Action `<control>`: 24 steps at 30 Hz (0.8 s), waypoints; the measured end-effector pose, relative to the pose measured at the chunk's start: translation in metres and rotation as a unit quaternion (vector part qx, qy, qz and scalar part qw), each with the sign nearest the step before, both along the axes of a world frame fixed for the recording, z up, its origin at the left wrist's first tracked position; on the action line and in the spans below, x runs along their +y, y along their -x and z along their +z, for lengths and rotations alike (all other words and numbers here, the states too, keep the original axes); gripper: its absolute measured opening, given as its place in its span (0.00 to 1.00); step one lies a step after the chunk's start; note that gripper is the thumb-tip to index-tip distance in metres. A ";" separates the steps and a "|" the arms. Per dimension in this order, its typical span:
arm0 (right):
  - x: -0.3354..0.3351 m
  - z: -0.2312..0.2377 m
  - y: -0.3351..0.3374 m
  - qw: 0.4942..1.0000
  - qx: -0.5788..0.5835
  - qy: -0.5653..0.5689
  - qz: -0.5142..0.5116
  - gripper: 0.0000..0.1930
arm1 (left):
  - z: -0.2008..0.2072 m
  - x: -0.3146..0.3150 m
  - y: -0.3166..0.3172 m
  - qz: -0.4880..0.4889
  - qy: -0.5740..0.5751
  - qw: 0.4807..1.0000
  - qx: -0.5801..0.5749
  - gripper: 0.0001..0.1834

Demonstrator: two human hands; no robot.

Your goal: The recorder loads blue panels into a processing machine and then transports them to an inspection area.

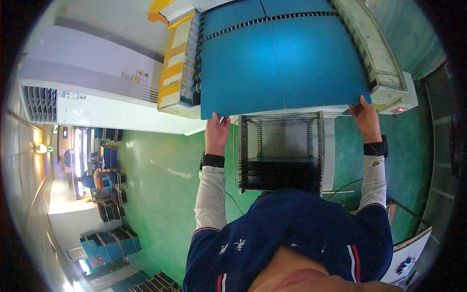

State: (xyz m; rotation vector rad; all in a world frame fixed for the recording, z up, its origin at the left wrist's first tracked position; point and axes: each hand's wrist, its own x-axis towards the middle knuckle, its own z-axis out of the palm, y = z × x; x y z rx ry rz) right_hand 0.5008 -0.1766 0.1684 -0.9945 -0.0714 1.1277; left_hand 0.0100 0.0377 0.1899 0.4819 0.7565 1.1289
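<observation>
**Left hand [219, 125] and right hand [361, 111] at the near end of a roller conveyor [384, 58]**

In the head view, I see the left blue panel [241, 73] and the right blue panel [318, 63] lying side by side, with a thin seam between them. They fill the conveyor's near end from its left edge to its right edge. The left hand has its fingers closed on the left panel's near left corner; the right hand grips the right panel's near right corner, thumb on top. Behind them, past a line of black rollers [233, 31], lie two more blue panels [296, 7].

Just below the conveyor's near edge, between the person's forearms, stands a metal rack [321, 146] with slotted sides; dark boards [279, 175] lie stacked in its lower part. A white cabinet [116, 112] stands beyond the conveyor's left edge, and a red-lit switch [400, 110] sits by its near right corner. The floor [165, 155] is green.
</observation>
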 end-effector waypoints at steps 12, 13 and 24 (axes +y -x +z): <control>0.004 0.003 0.003 1.000 -0.015 0.017 -0.020 0.12 | -0.005 0.008 0.004 0.003 0.009 1.000 0.011 0.09; 0.004 0.006 0.005 1.000 -0.023 0.015 -0.014 0.12 | -0.007 0.009 0.007 0.002 0.008 1.000 0.011 0.09; 0.011 0.017 0.009 0.999 -0.008 0.043 0.005 0.13 | -0.001 0.015 0.006 -0.009 0.005 1.000 0.005 0.10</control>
